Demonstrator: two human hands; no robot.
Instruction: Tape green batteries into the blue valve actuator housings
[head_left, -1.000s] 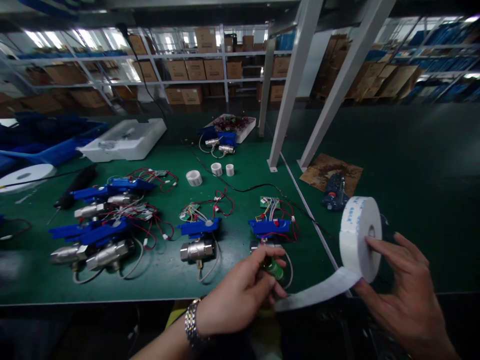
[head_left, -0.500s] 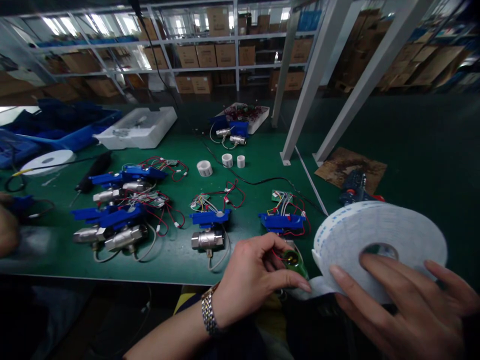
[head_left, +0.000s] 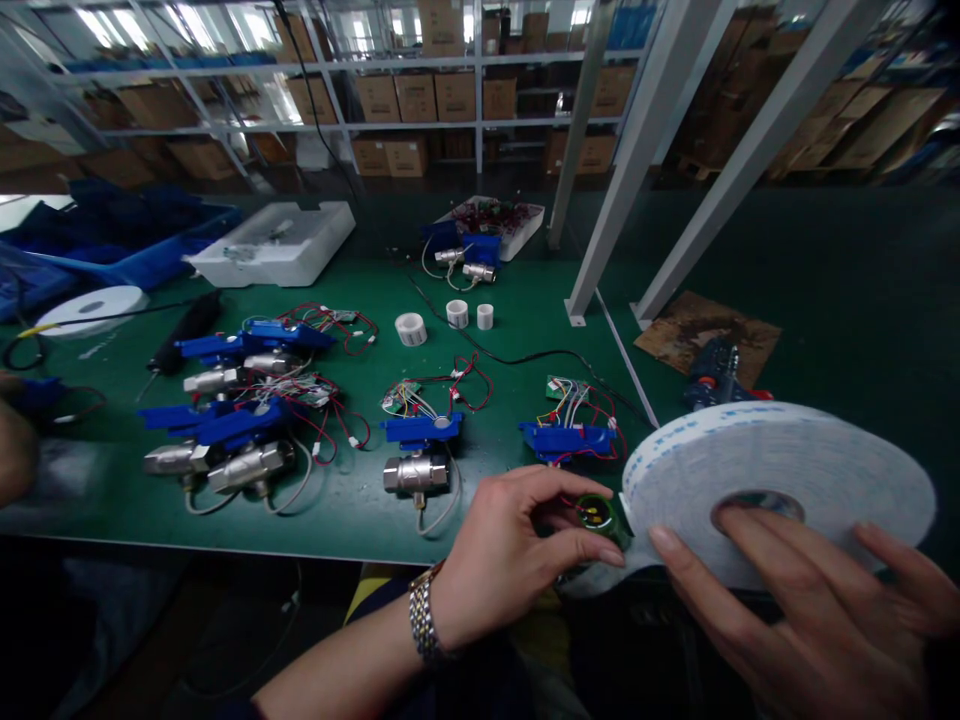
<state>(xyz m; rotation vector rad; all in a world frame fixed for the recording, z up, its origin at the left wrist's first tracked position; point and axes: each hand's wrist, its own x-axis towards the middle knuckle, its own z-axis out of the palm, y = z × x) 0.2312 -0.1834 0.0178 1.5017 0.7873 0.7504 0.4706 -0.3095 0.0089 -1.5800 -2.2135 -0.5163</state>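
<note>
Left hand point(head_left: 517, 555) curled around a small round green part with red wires point(head_left: 596, 515), pinched between thumb and fingertips right at the near edge of the green surface point(head_left: 360, 500). Silver watch on that wrist. Right hand point(head_left: 795, 610) spread flat and wide on the face of a big white roll of foam tape point(head_left: 772, 480), one finger at the centre hole, roll lying nearly face-up and tilted a bit toward the camera.

Key bit: loose white tail of the tape point(head_left: 600, 580) peeling off the roll's left rim and running under the left fingertips, so green part just left of the roll, practically touching its edge. Roll to the right of the part, tail bridging the two. Left hand the nearer one to the part, right only on the roll.

Can't tell if the tail is actually stuck to the part yet, fingers in the way.

Further back on the surface: metal valves with blue plastic brackets and red wiring point(head_left: 416, 455), well apart from both hands. Someone else's hand point(head_left: 15, 450) at the far left edge.
</note>
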